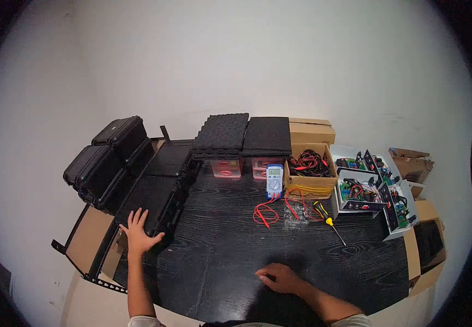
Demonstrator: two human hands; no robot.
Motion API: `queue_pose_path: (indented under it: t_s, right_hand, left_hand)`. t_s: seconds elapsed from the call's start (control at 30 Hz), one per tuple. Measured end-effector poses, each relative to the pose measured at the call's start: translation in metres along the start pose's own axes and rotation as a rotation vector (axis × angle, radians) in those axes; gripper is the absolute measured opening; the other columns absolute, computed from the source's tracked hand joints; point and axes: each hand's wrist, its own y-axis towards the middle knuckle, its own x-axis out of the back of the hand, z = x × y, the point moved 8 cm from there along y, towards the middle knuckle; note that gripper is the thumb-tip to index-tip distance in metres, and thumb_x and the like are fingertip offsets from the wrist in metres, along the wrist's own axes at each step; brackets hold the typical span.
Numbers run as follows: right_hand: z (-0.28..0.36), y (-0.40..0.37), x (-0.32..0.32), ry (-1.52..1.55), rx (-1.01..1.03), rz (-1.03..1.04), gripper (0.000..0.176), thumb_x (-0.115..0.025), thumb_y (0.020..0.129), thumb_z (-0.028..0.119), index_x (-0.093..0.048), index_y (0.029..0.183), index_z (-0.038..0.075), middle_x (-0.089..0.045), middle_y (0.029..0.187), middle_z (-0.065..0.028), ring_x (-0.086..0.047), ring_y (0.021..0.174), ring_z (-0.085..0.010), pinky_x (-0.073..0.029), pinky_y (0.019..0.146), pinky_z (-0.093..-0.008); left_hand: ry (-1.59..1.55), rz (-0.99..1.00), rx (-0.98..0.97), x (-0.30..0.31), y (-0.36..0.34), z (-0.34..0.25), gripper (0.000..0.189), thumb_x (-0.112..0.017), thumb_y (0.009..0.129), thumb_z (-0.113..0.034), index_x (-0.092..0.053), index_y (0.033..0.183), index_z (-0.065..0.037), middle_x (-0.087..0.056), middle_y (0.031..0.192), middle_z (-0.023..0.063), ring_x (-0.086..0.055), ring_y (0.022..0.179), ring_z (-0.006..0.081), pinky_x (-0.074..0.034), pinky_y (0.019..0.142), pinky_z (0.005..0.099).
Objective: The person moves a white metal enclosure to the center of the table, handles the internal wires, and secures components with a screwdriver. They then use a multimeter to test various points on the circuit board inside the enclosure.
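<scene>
My left hand point(139, 234) has its fingers spread over the near end of a black hard case point(146, 199) lying on the left side; its fingertips appear to touch the lid. My right hand point(282, 278) rests near the front edge of the black wood-grain table point(219, 240), fingers curled in, with nothing visible in them. Beyond it, a blue-framed multimeter point(274, 182) leans against a cardboard box. Red test leads point(266, 217) trail from the meter across the tabletop. To their right lies a yellow-and-black screwdriver point(328, 220).
More black cases point(97, 169) are stacked at the left. Black foam sheets point(219, 133) lie over clear red-tinted containers point(226, 169). An open cardboard box point(309, 188) holds cables point(309, 162). White housings with circuit boards point(358, 191) stand at right, above another open carton point(429, 242).
</scene>
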Motion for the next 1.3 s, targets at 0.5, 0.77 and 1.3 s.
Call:
queue_pose_path:
  t_s: [0.5, 0.77, 1.3]
  right_hand:
    - [0.006, 0.004, 0.001, -0.022, -0.015, 0.018, 0.023, -0.064, 0.103, 0.023, -0.071, 0.118, 0.007, -0.072, 0.106, -0.0139, -0.07, 0.098, -0.0337, -0.054, 0.089, -0.0472]
    - [0.033, -0.014, 0.113, -0.228, 0.171, -0.522, 0.011, -0.077, 0.088, 0.01, -0.076, 0.098, 0.006, -0.077, 0.091, -0.0102, -0.075, 0.083, -0.031, -0.06, 0.076, -0.0399]
    - [-0.047, -0.104, 0.316, -1.167, -0.323, -0.711, 0.065, -0.086, 0.075, 0.01, -0.06, 0.134, 0.007, -0.059, 0.134, -0.0151, -0.056, 0.126, -0.0376, -0.048, 0.105, -0.0478]
  left_hand:
    - [-0.376, 0.125, -0.891, -0.062, -0.113, -0.286, 0.048, -0.077, 0.082, -0.033, -0.071, 0.126, -0.012, -0.058, 0.151, 0.0091, -0.046, 0.146, 0.0344, -0.009, 0.12, 0.0773]
    - [-0.631, 0.277, -0.906, -0.124, -0.123, -0.321, 0.053, -0.073, 0.089, -0.029, -0.065, 0.138, -0.011, -0.056, 0.153, 0.0107, -0.046, 0.147, 0.0353, -0.02, 0.122, 0.0709]
    - [-0.679, 0.36, -0.856, -0.138, -0.121, -0.317, 0.041, -0.075, 0.093, -0.028, -0.07, 0.129, -0.009, -0.058, 0.15, 0.0134, -0.048, 0.146, 0.0354, -0.03, 0.123, 0.0623]
